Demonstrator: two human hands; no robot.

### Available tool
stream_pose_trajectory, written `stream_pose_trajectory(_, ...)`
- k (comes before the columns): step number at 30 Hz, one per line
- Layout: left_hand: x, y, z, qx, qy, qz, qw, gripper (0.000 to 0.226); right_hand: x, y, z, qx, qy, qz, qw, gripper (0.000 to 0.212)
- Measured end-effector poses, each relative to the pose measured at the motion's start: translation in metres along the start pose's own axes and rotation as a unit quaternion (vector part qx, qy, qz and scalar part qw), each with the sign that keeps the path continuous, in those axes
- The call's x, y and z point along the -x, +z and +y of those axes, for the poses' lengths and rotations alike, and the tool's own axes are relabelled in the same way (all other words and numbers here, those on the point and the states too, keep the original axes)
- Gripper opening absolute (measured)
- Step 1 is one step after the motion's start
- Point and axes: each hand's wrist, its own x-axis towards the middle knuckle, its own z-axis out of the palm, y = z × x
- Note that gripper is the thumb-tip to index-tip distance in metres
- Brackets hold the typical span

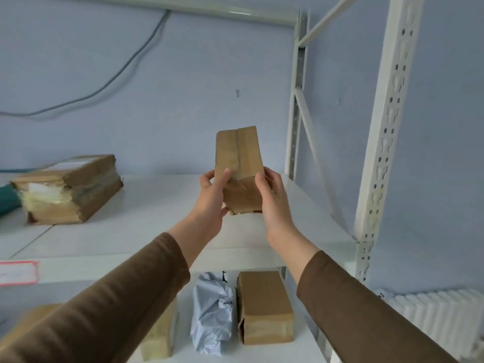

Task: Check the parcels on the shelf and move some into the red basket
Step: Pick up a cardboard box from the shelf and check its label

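parcel in hand: small brown cardboard box (239, 169) with clear tape down its middle, centre of the frame, stood up on end above the top shelf (136, 226). Can't tell if its bottom edge touches the board or is just off it.

left hand (210, 203): fingers curled round the box's left edge, thumb on the near face. Proper grip.

right hand (272, 197): same on the right edge, fingers wrapped round, thumb in front.

the key relation: the box's long axis runs up and slightly away, and both hands clamp the lower half, so most of it sticks up above the fingers. Neither hand is nearer, pretty even.

red basket: nowhere in view, so no clue which way it has to travel.

other parcels: battered taped box (70, 189) at the left of the same shelf; on the lower shelf a grey poly bag (212, 313) just beside a brown box (264, 307).

my guess: looks like the checking step.
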Motion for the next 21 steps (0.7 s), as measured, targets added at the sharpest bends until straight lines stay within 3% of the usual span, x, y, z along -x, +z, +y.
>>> stream_pose_trajectory(5,0.054,-0.059,0.013,0.039,0.013,-0.067,0.997,0.046,0.066,0.037,0.005,0.038,-0.128,-0.007,0.991,0.046)
stream_pose_trajectory(9,0.082,-0.092,0.014,0.117,-0.012,-0.072,0.99,0.052,0.096,0.047,0.004,0.117,-0.188,-0.002,0.975,0.036)
stream_pose_trajectory(13,0.104,-0.112,0.009,0.169,-0.035,-0.079,0.982,0.047,0.106,0.041,-0.01,0.129,-0.162,0.017,0.978,0.05)
stream_pose_trajectory(15,0.112,-0.119,0.005,0.192,-0.043,-0.084,0.977,0.049,0.109,0.041,-0.013,0.128,-0.112,0.041,0.985,0.064)
stream_pose_trajectory(18,0.121,-0.126,0.003,0.215,-0.053,-0.087,0.971,0.049,0.113,0.039,-0.017,-0.005,0.081,0.006,0.997,0.093)
stream_pose_trajectory(21,0.128,-0.125,0.003,0.2,-0.072,-0.108,0.971,0.048,0.119,0.036,-0.014,-0.124,0.221,-0.104,0.962,0.087)
